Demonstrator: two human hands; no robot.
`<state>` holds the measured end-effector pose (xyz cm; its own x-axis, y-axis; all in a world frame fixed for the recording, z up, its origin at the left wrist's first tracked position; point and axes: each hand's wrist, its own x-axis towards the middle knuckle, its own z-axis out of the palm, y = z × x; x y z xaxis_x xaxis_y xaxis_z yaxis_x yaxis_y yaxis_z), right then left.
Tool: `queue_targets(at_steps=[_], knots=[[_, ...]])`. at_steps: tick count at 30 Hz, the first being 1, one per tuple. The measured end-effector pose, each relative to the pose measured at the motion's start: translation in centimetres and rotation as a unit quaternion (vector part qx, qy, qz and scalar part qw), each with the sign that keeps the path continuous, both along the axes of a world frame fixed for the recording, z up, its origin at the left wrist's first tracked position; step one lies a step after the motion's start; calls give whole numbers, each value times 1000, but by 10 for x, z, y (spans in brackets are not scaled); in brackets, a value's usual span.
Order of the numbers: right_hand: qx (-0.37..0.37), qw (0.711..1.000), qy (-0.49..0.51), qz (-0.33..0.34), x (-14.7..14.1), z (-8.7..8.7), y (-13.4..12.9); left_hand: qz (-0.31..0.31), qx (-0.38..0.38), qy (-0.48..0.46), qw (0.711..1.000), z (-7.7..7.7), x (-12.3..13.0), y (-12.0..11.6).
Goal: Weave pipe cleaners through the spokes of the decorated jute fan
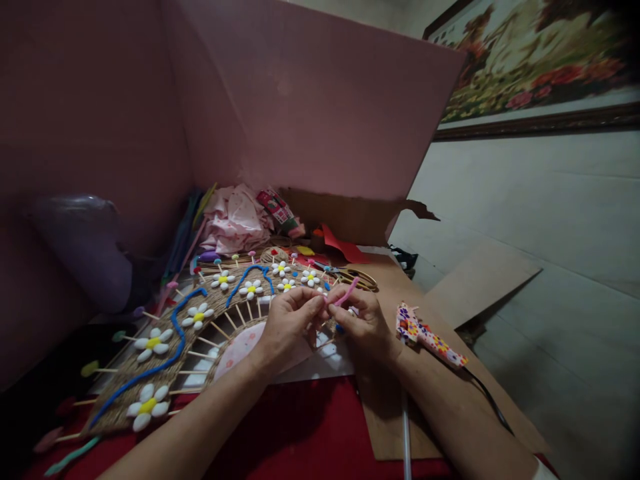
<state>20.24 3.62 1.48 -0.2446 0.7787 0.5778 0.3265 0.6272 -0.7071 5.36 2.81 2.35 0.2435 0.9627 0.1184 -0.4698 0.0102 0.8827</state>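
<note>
Above a fan-shaped craft piece wound with brown cord [194,339], I hold a short fuzzy pink pipe cleaner [349,292]. My left hand [293,317] pinches its left end between thumb and fingers. My right hand [365,320] grips it close by, and a free end sticks up to the right. White flowers with yellow centres [153,343] sit on the cord, along with a wavy blue pipe cleaner [176,321]. Wooden sticks run through the arch, with coloured tips round its outer edge. Both hands hide the right part of the piece.
A flower-patterned glue gun [425,339] with a black cable lies at right on brown cardboard [395,427]. Behind my hands lie gold-handled scissors [364,280], red paper [345,245] and crumpled pink sheeting [235,217]. A tall pink panel [310,100] stands at the back.
</note>
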Motion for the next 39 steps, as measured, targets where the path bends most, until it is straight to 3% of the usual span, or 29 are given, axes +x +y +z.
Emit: queue_targets(at_steps=[10, 18, 25, 34, 39], knots=[[-7, 1000, 27, -6, 1, -1, 3, -38, -56, -52, 996, 0, 0, 0], [18, 999, 4, -50, 1, -2, 4, -36, -47, -22, 998, -2, -2, 1], [7, 999, 24, -29, 0, -2, 2, -76, -61, -43, 994, 1, -3, 0], [113, 994, -9, 8, -6, -3, -1, -32, -82, -70, 994, 3, 0, -1], [110, 994, -6, 16, -6, -2, -1, 7, -63, -87, 994, 4, 3, -3]])
